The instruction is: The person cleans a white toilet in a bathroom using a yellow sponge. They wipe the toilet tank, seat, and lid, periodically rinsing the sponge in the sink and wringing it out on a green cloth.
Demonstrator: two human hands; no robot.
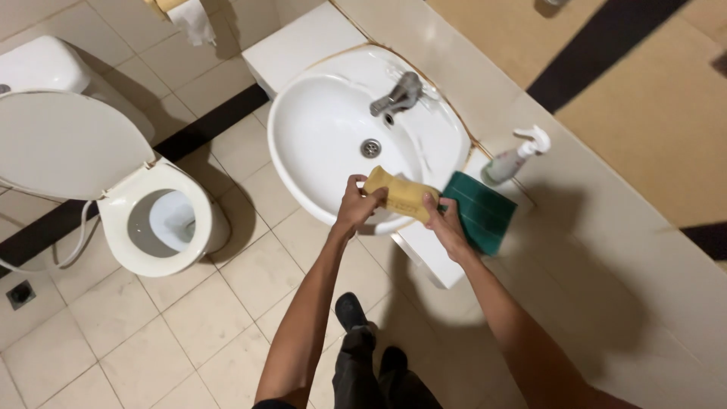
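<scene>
Over the front rim of the white oval ceramic basin [326, 144], a yellow oblong sponge cloth [400, 194] is gripped at both ends: the left hand [356, 206] and right hand [447, 226] have their fingers clenched on it. Just right lies a folded green cloth [485, 212] on the bench [606, 227], near a white spray bottle [515, 157]. A white toilet [155, 220] stands left.

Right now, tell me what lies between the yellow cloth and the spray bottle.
In the head view, a folded green cloth lies on the counter between the yellow cloth, held by both hands, and the spray bottle.
</scene>
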